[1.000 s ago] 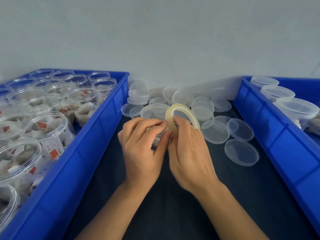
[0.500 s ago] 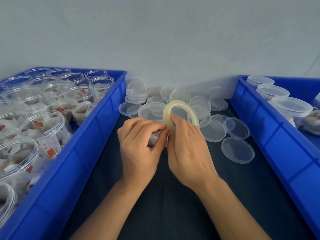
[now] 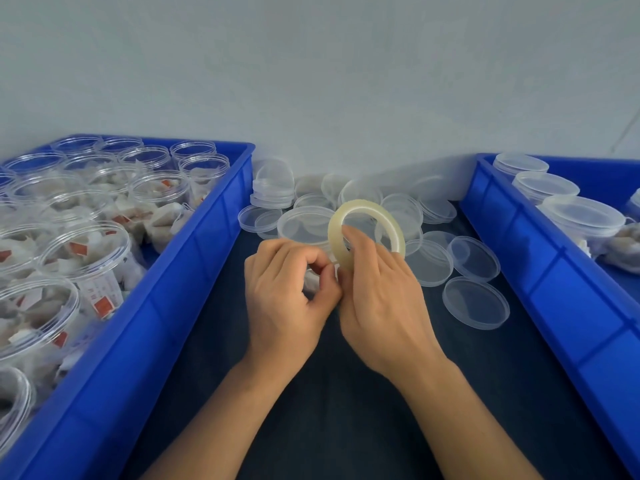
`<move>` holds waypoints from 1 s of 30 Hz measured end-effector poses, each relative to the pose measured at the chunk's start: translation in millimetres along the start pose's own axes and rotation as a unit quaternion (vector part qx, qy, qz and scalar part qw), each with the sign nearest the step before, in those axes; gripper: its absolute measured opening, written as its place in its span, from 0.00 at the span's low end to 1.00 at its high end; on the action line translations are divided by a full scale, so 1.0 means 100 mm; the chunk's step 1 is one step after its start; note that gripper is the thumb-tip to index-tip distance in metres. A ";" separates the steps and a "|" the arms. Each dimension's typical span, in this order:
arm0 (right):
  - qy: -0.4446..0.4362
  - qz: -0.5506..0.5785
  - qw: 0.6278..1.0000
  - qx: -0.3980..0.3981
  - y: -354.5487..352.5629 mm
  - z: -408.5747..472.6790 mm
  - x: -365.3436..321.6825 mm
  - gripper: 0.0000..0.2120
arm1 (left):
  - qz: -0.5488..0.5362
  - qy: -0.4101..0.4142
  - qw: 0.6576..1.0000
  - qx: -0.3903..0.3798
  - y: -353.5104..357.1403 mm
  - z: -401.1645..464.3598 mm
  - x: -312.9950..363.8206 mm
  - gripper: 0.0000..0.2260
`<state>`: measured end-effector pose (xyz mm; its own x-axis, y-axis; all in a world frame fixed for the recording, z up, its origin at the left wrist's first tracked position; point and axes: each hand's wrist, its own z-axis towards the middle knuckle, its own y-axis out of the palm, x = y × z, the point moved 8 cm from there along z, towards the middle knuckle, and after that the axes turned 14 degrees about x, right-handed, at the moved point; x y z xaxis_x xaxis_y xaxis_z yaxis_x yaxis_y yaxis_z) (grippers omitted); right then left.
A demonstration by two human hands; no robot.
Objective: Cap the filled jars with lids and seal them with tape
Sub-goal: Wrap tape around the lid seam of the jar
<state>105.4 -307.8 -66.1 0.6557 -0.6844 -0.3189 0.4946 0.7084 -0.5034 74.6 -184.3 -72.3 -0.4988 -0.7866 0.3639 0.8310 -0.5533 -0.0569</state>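
Left of the tape roll [image 3: 366, 233], a blue bin [image 3: 166, 306] holds uncapped filled jars [image 3: 83, 258]. The left hand [image 3: 287, 292] pinches at the roll's lower edge; the right hand [image 3: 377, 292] grips the roll. Loose lids [image 3: 476, 303] lie right of it on the table [image 3: 346, 427].

No text is legible: the red-and-white labels [image 3: 102, 304] inside the jars [image 3: 86, 258] in the left crate [image 3: 180, 271] blur.
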 end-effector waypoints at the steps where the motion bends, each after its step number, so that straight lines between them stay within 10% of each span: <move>1: 0.007 -0.003 1.000 0.005 -0.01 0.01 0.01 0.25 | -0.003 0.000 1.000 -0.002 0.01 0.00 0.01 0.04; 30: 0.013 -0.007 0.999 0.048 -0.14 0.02 0.16 0.07 | -0.013 -0.037 0.999 0.006 -0.02 0.01 -0.06 0.05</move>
<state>110.8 -328.2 -62.5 0.6343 -0.6972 -0.3340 0.5566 0.7117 -0.4285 76.4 -178.1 -73.3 -0.5004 -0.7500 0.4327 0.8214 -0.5691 -0.0366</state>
